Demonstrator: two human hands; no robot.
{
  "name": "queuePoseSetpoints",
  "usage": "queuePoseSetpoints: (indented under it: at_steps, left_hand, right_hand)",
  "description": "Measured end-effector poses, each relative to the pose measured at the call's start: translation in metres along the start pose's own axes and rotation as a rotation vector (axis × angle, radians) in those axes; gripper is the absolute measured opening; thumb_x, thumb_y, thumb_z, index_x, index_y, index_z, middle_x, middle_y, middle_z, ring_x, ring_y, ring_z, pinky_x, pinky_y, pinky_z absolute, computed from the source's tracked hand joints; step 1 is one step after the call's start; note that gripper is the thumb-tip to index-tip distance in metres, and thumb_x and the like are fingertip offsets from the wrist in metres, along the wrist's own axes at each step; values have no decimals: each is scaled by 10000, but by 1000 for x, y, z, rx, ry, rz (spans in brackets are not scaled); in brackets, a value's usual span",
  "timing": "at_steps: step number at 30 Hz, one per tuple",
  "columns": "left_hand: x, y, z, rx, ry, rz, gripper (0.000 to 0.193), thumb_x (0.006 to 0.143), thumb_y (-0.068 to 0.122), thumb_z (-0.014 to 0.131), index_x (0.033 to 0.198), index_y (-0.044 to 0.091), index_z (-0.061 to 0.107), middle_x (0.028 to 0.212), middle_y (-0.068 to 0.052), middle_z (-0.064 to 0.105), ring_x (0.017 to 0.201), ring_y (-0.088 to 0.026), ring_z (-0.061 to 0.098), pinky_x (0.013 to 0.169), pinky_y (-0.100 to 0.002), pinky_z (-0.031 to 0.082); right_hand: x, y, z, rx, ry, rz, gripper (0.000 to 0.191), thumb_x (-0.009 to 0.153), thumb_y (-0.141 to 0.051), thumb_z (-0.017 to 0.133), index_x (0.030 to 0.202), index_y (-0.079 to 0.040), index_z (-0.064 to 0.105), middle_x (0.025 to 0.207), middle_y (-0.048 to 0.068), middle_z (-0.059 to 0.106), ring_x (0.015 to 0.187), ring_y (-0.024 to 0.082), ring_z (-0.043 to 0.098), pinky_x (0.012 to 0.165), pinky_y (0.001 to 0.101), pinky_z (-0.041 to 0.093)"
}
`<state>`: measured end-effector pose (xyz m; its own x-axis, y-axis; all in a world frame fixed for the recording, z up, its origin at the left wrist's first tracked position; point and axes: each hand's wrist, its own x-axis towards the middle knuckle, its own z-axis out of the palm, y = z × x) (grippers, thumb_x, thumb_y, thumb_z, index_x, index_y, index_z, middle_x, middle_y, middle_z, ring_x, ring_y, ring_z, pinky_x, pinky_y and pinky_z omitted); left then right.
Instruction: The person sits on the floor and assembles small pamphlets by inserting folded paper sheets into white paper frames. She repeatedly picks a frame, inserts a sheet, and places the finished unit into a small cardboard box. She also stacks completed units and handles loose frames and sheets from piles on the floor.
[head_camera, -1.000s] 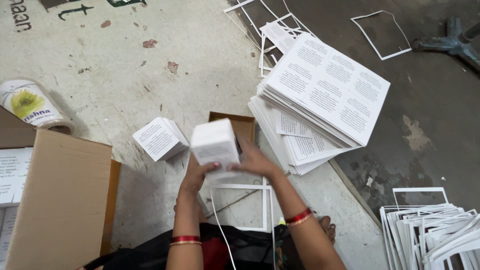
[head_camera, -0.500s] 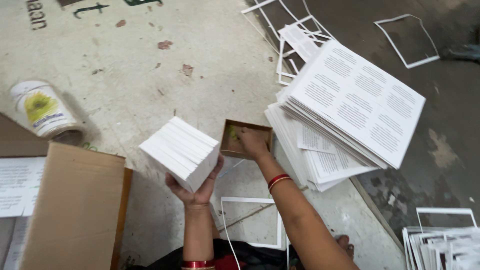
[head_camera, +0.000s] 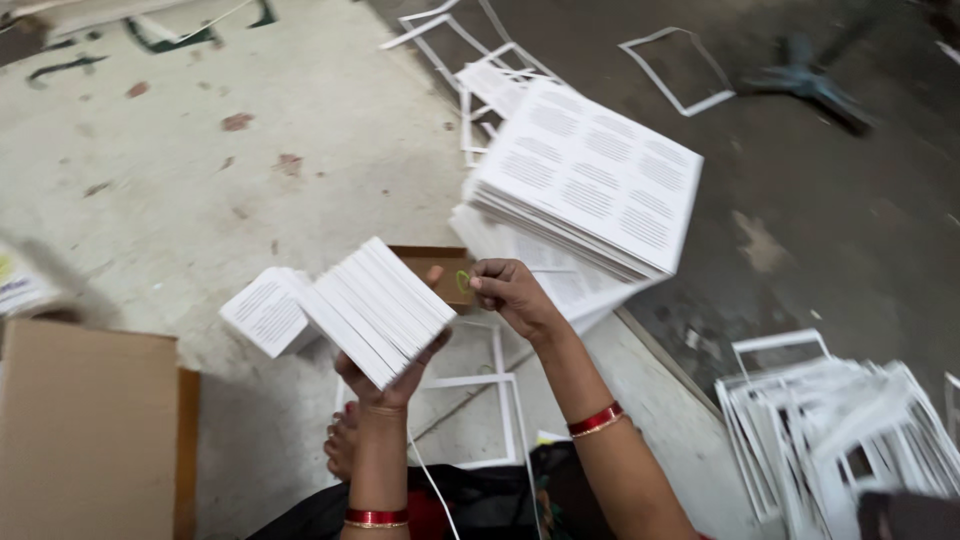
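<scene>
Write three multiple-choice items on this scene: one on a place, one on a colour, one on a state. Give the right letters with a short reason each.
1. Where does the big stack of printed sheets lie?
A. Up and right of both hands
B. On the cardboard box at lower left
C. In the person's lap

2. What colour are the bangles on the wrists?
A. Green
B. Red with gold edging
C. Black

3. What is the left hand doing?
A. Resting flat on the floor
B. Gripping a rubber band alone
C. Holding a block of white cards up from below

Answers:
1 A, the sheets sit on the floor beyond the right hand.
2 B, each wrist shows a red band with gold rims.
3 C, the fingers curl under the tilted block while the right hand pinches a yellow-green band near the small brown box.
</scene>
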<state>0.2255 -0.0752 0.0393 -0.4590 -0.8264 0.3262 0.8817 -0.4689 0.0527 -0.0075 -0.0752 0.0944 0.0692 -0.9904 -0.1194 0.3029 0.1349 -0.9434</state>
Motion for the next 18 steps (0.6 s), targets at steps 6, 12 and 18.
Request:
queuePoseSetpoints:
  at_steps: [6,12,18]
  left_hand:
    - [-34,-80,-40,-108,69,-156,881,786,333,873,1516,17,494,1411,-164,628,1272,-373,620,1089,-594,471]
    - [-45,-105,-56,-18,70,-413,843,740,284,900,1439,-3,524,1308,-168,669,1172,-363,667,1014,-535,544]
    - [-48,-138,-34,-162,-64,-368,976,680,389,908,1447,-24,468,1344,-222,636,1179,-379,666,958,-526,548]
  right_hand:
    - [-90,-41,-13,-327,66,-98,132,916,-130,765,964,-7,748,835,-12,692,733,36,571,655,205,454]
    - [-155,-29,-30,-427,206,-115,136,938,-125,732,992,0,730,876,8,694,776,57,600,708,241,511]
    - [-173,-10,-24,259,300,15,266,931,-135,556,1055,36,718,901,48,704,797,135,632,773,305,545]
